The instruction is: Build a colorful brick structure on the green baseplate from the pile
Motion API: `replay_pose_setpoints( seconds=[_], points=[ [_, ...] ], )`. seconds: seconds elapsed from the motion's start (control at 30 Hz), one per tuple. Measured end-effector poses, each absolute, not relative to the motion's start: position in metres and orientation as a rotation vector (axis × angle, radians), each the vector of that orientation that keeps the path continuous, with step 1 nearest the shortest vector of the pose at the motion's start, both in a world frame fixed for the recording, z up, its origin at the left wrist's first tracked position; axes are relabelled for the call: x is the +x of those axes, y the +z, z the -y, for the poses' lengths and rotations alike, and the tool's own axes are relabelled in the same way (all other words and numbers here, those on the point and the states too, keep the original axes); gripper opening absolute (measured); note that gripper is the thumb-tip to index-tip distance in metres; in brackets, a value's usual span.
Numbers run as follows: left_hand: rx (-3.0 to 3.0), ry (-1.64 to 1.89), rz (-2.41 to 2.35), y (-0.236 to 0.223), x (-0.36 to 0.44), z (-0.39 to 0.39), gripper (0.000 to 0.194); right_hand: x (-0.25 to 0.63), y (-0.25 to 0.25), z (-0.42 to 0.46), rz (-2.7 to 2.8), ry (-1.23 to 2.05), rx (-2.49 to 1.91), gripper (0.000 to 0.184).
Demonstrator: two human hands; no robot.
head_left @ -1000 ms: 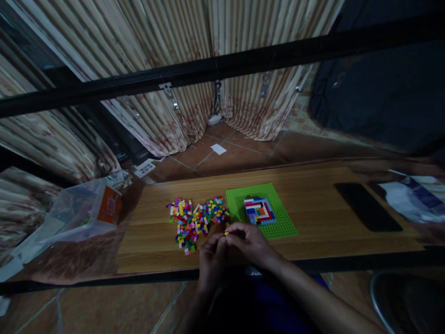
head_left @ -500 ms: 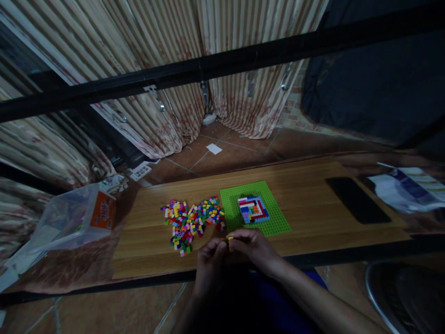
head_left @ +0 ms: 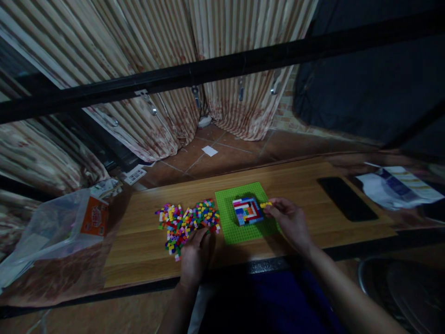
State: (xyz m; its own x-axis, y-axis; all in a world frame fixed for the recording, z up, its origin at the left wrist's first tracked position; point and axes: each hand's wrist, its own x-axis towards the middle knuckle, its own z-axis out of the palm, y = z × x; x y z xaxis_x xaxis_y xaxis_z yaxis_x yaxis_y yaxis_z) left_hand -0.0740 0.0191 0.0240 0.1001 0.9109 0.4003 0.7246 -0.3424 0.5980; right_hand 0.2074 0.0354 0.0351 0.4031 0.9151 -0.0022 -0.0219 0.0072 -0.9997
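Observation:
My right hand point(head_left: 290, 221) pinches a yellow toy brick piece point(head_left: 266, 204) between thumb and fingertips, just off the right side of a block of many-coloured bricks point(head_left: 247, 211). That block, with red, white and blue rows, sits on a green studded baseplate point(head_left: 227, 234). At the near edge of a loose pile of small bricks point(head_left: 179, 222), my left hand point(head_left: 195, 255) has its fingers curled down and drawn together. Whatever its fingertips hold, if anything, is hidden.
A wooden board point(head_left: 139, 253) carries the bricks and a dark flat slab point(head_left: 347, 199) at the right. A clear plastic box point(head_left: 59, 227) with an orange label stands at the left. A white and blue plastic package point(head_left: 399, 188) lies far right; a black rail point(head_left: 222, 69) crosses above.
My hands have moved apart from where they met before the baseplate. The right carried the yellow piece up and right beside the brick block; the left went left to the pile.

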Motion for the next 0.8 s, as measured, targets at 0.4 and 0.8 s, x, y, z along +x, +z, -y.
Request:
replay_pose_setpoints(
  seconds=[0.4,0.8],
  points=[
    [2.222,1.133,-1.649,0.007,-0.071,-0.016,0.023,0.177,0.012,-0.049,1.025,0.415,-1.539,0.022],
    [2.207,1.134,-1.634,0.004,-0.072,-0.015,0.022,0.176,0.010,-0.042,1.221,0.372,-1.656,0.025]
  ],
)
